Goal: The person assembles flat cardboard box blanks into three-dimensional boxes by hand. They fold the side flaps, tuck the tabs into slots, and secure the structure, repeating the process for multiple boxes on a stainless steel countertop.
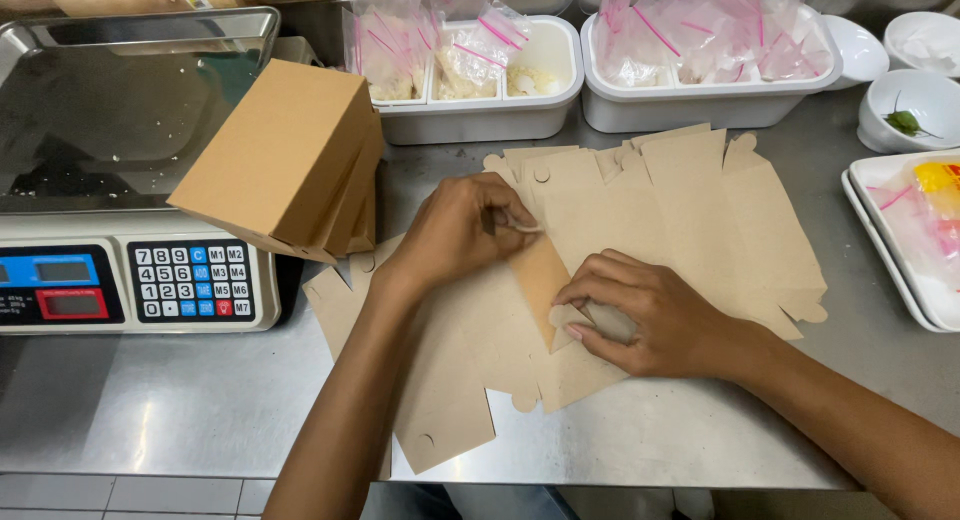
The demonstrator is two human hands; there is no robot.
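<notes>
1. Brown cardboard, in the form of a flat box blank point(545, 270), was pinched at one flap by the fingers of the left hand point(455, 230), which were closed on its edge.
2. A lower flap of the same blank was gripped by the right hand point(645, 315), the thumb and fingers being folded over the card.
3. The two hands were held near each other but apart, both pressed onto the blank, which lay on a steel counter point(180, 400).
4. More flat blanks point(700, 210) were spread beneath and beside it, fanned out toward the right.
5. A stack of folded boxes point(285, 160) was leaned against a scale point(130, 270) at the left, just beside the left wrist.
6. Two white tubs point(690, 105) filled with small clear bags striped in pink were set at the back of the counter.
7. A white tray point(900, 250) and small white bowls point(915, 110) were placed at the far right.
</notes>
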